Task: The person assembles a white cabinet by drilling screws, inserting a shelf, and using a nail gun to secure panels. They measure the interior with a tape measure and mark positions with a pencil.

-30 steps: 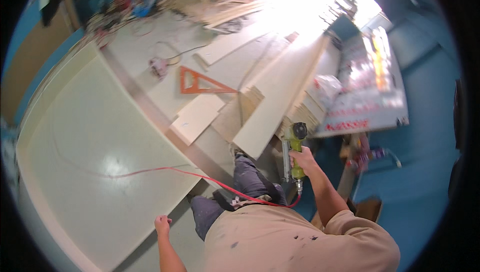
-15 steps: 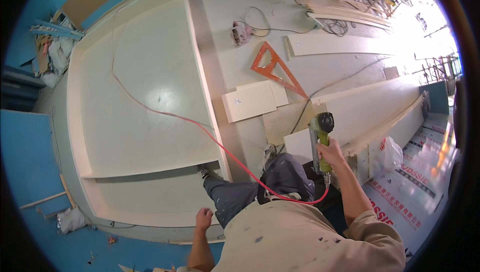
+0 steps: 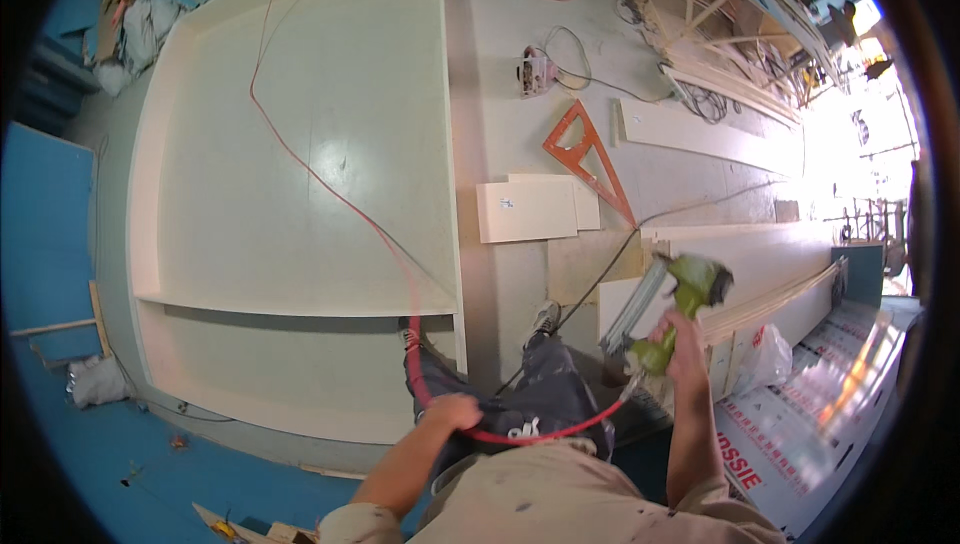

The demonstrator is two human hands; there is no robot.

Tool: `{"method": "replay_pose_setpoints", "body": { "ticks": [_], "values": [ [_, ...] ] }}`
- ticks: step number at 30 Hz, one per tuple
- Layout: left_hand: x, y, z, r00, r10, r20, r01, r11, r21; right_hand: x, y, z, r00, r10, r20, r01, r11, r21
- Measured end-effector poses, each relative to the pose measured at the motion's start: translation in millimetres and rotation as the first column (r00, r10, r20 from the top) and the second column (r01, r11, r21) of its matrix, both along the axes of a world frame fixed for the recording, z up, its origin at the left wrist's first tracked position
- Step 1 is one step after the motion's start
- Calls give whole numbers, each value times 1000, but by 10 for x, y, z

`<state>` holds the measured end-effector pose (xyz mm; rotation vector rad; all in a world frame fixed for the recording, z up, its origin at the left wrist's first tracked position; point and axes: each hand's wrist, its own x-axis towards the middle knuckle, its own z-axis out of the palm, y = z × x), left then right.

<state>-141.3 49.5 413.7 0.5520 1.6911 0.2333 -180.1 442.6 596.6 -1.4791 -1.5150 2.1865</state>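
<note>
My right hand point(image 3: 683, 344) is wrapped round the handle of a green and black nail gun point(image 3: 690, 284), its long grey magazine slanting down to the left. A red air hose point(image 3: 560, 430) runs from the base of the tool across my lap to my left hand point(image 3: 453, 411), whose fingers are closed round it. Beyond that hand the hose climbs over the shelf board and lies across the large cream cabinet carcass point(image 3: 300, 174). This shallow open box lies flat on the floor, with a crosswise divider near its lower end. My feet are beside and partly inside its right edge.
An orange set square point(image 3: 575, 154), cream panels point(image 3: 525, 209) and a clear tub point(image 3: 535, 74) lie on the floor right of the carcass. Long boards point(image 3: 750, 254) are stacked at the right, near a plastic bag point(image 3: 765, 359). A dark cable point(image 3: 610, 274) crosses the floor; timber offcuts point(image 3: 720, 34) fill the far right.
My left hand has come forward from my side and closed on the hose. The nail gun has swung from upright to tilted right. The view has turned.
</note>
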Motion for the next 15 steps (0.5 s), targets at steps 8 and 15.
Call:
{"method": "replay_pose_setpoints", "body": {
  "ticks": [8,15],
  "values": [
    [246,-2320,-886,981,167,101,-66,771,-634,309,-324,-1466,902,273,336,-246,962,-122],
    [-722,-1446,-2969,639,729,-247,-722,679,135,148,-923,-3563,745,483,460,-383,874,-298]
  ]
}}
